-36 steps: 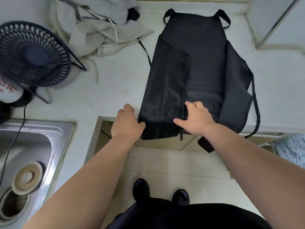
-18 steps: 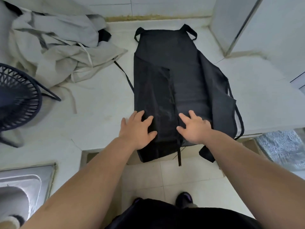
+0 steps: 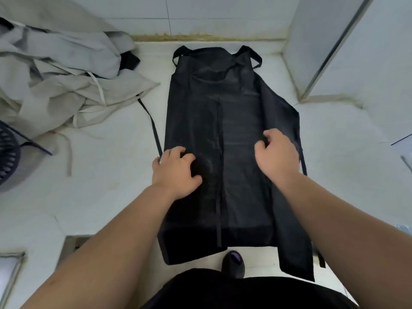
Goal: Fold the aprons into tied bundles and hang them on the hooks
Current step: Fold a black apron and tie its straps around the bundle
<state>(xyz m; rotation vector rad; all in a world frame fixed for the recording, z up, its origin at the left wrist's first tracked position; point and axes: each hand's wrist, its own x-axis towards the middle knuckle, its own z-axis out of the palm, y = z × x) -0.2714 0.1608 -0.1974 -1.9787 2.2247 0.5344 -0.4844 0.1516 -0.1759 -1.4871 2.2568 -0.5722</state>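
Since nothing is rolled or tied and no hook shows in the head view, we judge the task to be at an early stage; the long black apron [image 3: 223,130] lies flat on the white, stone-like counter [image 3: 107,175], bib away from us, its hem hanging over the near edge above a black shoe [image 3: 233,262]; the left side looks folded in toward the middle, the right side looks less gathered, with one panel drooping lower; rolling, tying and hanging are all to come, by our reading.

The left hand [image 3: 176,172] rests on the left panel with fingers bent and tips on the cloth; we cannot tell whether it nips any fabric; the right hand [image 3: 276,150] curls thumb and fingers toward each other over the right panel, a pinch on a ridge of apron as far as we can judge.

The cloth is thin, limp and faintly glossy; a flat black waist tie [image 3: 153,128] trails off its left edge; beside it sits a crumpled heap of pale grey cloth [image 3: 55,81] with narrow tapes, matte and heavier-looking, probably more aprons awaiting folding; a dark wire fan [image 3: 6,152] shows at the left edge.
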